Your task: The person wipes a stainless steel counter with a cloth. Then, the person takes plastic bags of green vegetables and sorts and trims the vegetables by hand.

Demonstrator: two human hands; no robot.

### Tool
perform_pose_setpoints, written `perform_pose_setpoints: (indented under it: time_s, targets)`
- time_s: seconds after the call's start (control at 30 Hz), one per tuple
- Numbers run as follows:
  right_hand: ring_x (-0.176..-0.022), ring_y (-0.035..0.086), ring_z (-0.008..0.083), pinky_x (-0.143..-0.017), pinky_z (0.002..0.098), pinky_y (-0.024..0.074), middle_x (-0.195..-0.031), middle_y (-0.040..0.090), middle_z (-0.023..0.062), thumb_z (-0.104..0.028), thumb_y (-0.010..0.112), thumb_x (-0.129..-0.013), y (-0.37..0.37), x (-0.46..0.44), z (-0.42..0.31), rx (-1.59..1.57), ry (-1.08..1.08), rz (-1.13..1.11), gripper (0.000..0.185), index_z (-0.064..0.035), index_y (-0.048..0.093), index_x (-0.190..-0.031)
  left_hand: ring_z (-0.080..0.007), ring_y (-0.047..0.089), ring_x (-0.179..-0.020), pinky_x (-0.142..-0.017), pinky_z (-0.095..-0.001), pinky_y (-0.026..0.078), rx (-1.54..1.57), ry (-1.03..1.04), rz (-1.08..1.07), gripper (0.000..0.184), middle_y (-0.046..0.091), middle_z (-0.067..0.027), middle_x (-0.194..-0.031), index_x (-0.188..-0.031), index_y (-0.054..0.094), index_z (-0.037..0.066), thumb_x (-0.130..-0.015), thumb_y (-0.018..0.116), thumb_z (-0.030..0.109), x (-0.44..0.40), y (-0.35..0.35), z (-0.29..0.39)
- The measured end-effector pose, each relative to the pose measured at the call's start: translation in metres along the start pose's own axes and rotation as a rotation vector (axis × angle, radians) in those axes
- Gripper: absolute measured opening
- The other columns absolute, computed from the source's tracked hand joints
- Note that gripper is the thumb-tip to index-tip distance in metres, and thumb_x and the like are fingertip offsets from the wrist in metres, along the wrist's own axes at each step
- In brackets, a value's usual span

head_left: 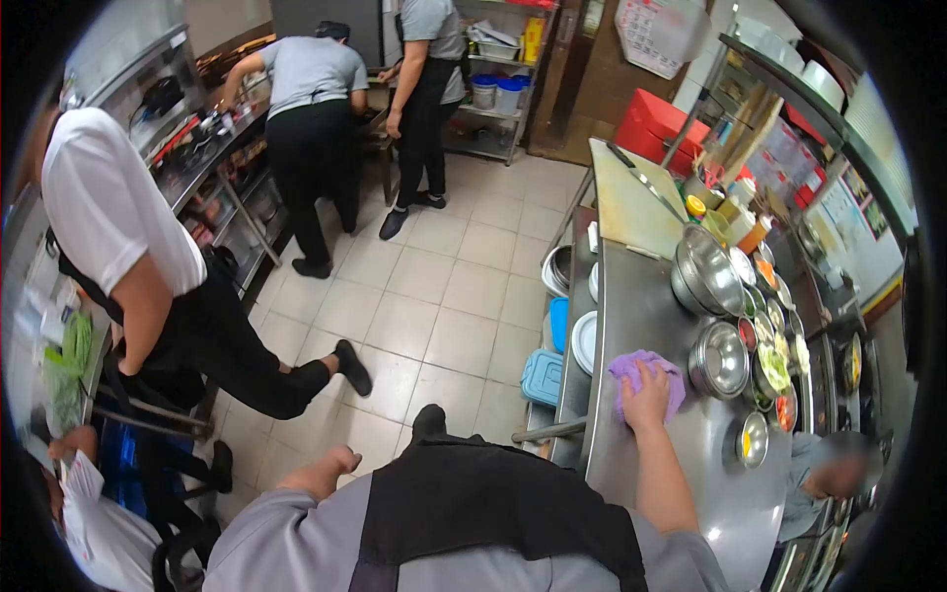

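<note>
My right hand presses on a crumpled purple cloth, its fingers bent over the fabric. Under the cloth is the stainless steel counter, near its left edge. Just right of the cloth sit stacked metal bowls, and a small metal bowl with something yellow stands closer to me. My left hand hangs over the tiled floor at my side, fingers curled in, with nothing visible in it.
Further along the counter are large steel bowls, a cutting board with a knife, and several ingredient bowls. Below the edge are a blue-lidded container and plates. Several people stand at left and behind; another is beyond the counter.
</note>
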State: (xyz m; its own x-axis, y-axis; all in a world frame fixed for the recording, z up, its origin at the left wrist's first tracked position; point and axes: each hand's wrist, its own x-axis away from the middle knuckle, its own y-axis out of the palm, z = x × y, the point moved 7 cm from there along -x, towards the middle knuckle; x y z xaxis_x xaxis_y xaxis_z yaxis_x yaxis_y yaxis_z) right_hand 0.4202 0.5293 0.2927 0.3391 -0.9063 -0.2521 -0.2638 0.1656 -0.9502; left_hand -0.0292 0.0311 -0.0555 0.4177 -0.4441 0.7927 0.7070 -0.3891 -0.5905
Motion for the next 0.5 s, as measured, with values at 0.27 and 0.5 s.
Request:
perform_pose_setpoints:
  time_s: [0.27,0.5]
  targets:
    - [-0.099,0.064,0.0362,-0.087,0.0431,0.0512,-0.108,0.065,0.0179,-0.016,0.071,-0.085,-0.076,-0.006,-0.018,-0.447,-0.021,0.352,0.03,-0.0054,0.067,-0.114,-0.0388,0.06,-0.116,-0.101,-0.0419,0.046,-0.159,0.164,0.033,0.055,0.066,-0.0226,-0.12,-0.114,0.069,-0.001,-0.095,0.047,0.045,-0.024,-0.04,-0.01]
    - [-0.124,0.047,0.0394,-0.102,0.0508,0.0419,-0.133,0.051,0.0206,-0.039,0.073,-0.079,-0.102,0.067,-0.01,-0.153,0.109,-0.124,0.054,-0.0141,0.063,-0.126,-0.0346,0.062,-0.115,-0.101,-0.04,0.046,-0.098,0.219,-0.027,0.055,0.067,-0.02,-0.12,-0.118,0.067,-0.001,-0.098,0.046,0.045,-0.041,-0.117,0.072]
